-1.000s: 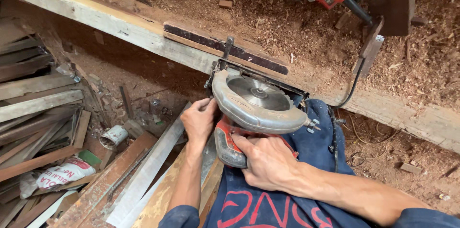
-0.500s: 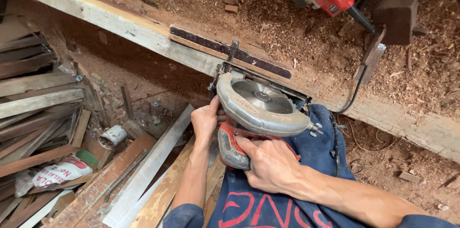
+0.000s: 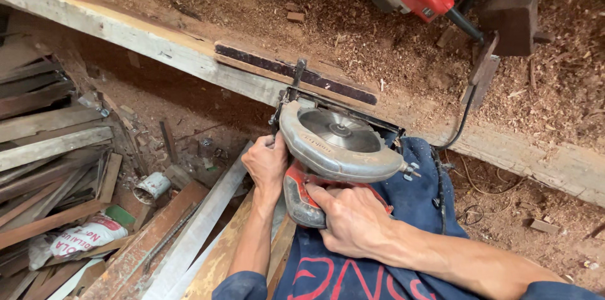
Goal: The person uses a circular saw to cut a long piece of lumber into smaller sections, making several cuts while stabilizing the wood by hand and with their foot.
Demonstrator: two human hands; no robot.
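Right hand [image 3: 353, 221] around grey metal circular saw [image 3: 337, 149]

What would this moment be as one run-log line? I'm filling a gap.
left hand: on front of grey-guarded circular saw | right hand: grips saw's red handle | saw: beside long pale wooden beam | sawdust-strewn

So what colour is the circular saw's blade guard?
Grey metal, clearest in the head view: blade guard.
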